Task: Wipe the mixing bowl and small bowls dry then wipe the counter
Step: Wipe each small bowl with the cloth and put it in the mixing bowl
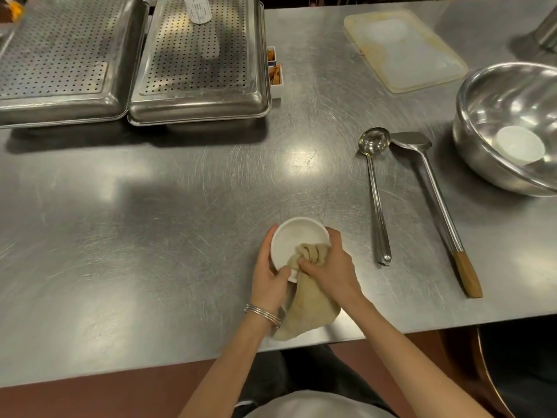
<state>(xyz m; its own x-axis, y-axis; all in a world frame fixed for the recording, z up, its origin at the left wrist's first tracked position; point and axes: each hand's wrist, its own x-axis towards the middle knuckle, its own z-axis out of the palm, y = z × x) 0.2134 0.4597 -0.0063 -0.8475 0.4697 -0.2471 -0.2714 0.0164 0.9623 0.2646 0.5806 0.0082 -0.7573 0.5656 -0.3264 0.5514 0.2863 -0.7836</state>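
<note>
Gripping a small round white bowl (297, 235) by its left rim, the left hand (269, 274) curls thumb and fingers around it at six o'clock, close to the near edge of the scratched stainless-steel counter (180, 221). The right hand (330, 268) clutches a bunched beige cloth (309, 309) pressed inside that bowl. A steel ladle (375, 188) and a wooden-handled steel spatula (434, 200) lie side by side at three o'clock. Farther off, at two o'clock, a large shiny steel mixing bowl (497, 101) holds a second small white bowl (520, 144). Two perforated steel pans (199, 64) sit at eleven o'clock.
</note>
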